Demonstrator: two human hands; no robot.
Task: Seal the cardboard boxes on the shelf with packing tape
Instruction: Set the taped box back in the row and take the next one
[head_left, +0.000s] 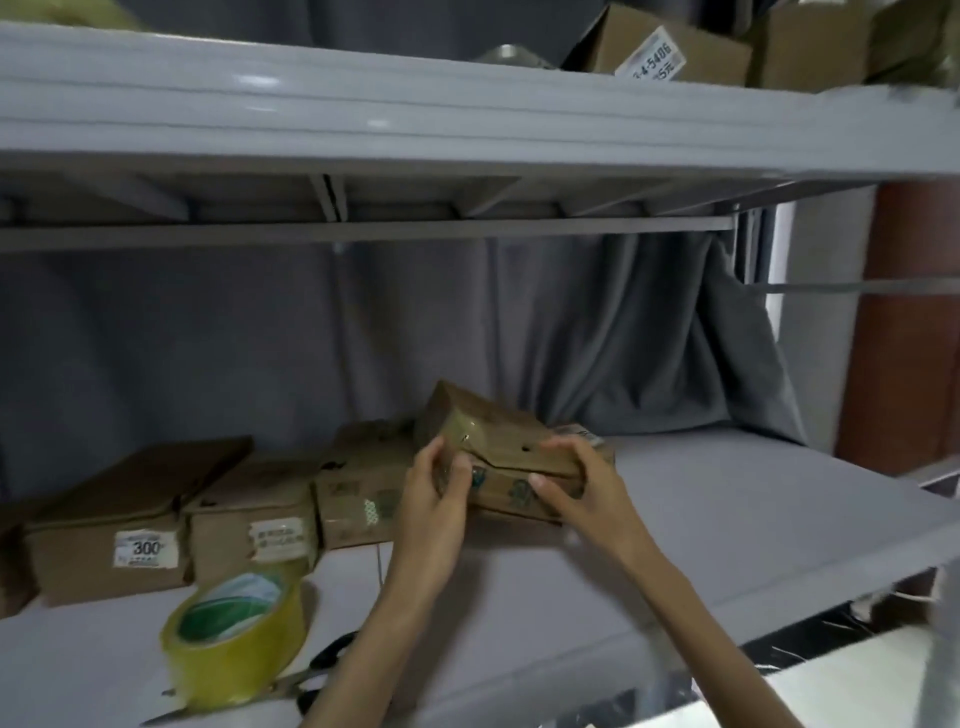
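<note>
A small cardboard box (511, 457) is held tilted above the grey shelf (701, 519), gripped at its left end by the left hand (441, 486) and at its right end by the right hand (574, 480), fingers curled over its edges. Shiny tape is seen across its top. To the left, three more boxes (249, 519) are lined along the shelf. A roll of yellowish packing tape (236, 639) stands near the front edge, with black-handled scissors (317, 670) lying just beside it.
</note>
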